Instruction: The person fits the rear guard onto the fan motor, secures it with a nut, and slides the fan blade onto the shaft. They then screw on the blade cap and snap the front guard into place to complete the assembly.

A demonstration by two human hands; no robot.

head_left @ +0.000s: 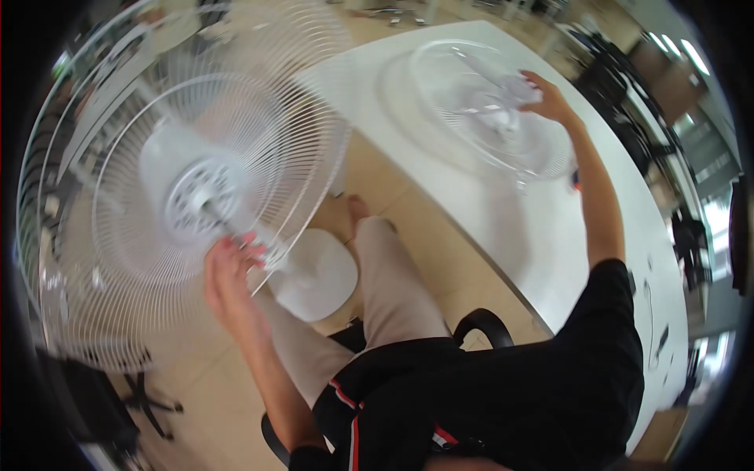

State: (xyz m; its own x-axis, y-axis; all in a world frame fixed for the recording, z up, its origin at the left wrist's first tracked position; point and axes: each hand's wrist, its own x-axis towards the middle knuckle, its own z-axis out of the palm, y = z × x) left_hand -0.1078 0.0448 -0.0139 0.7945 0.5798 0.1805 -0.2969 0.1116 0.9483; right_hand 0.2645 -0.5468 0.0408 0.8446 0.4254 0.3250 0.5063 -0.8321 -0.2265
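At the left stands a white pedestal fan with a wire rear grille (314,180), a motor housing (184,184) and a bare metal shaft (216,213). My left hand (236,286) is at the shaft tip, fingers drawn together. Reddish spots show at its fingertips, but blur hides what they pinch. My right hand (554,102) reaches over the table and grips the edge of a clear plastic fan blade (491,102). This blade lies on a round white front grille (440,110) on the tabletop.
The white table (503,228) stretches along my right side, with a small red and blue item (576,180) and thin cables (652,314) on it. The fan's white base (318,279) stands on the floor by my legs. A black office chair (86,400) is at lower left.
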